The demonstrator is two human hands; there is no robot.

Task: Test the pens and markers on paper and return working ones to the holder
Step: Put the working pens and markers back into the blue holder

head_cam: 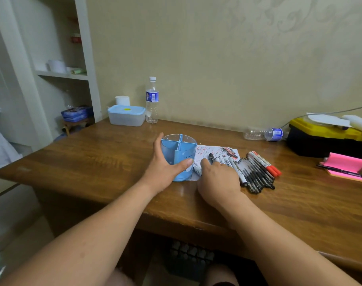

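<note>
A brown wooden desk [93, 162] stands against a pale beige wall [196, 58] that carries a faint swirl pattern at the far right. At the far left is a white shelf unit [60, 74], with a low wooden stool [77, 123] at its foot. Pale floor [21, 223] shows at the near left. The light is soft and even.

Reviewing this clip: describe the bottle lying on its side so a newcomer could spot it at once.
Follow the back edge of the wooden desk rightward along the wall to the yellow-and-black toolbox. Just left of it lies a clear plastic bottle with a blue label. Unlike the other bottle, standing upright near the desk's far left corner, this one lies on its side.
</note>
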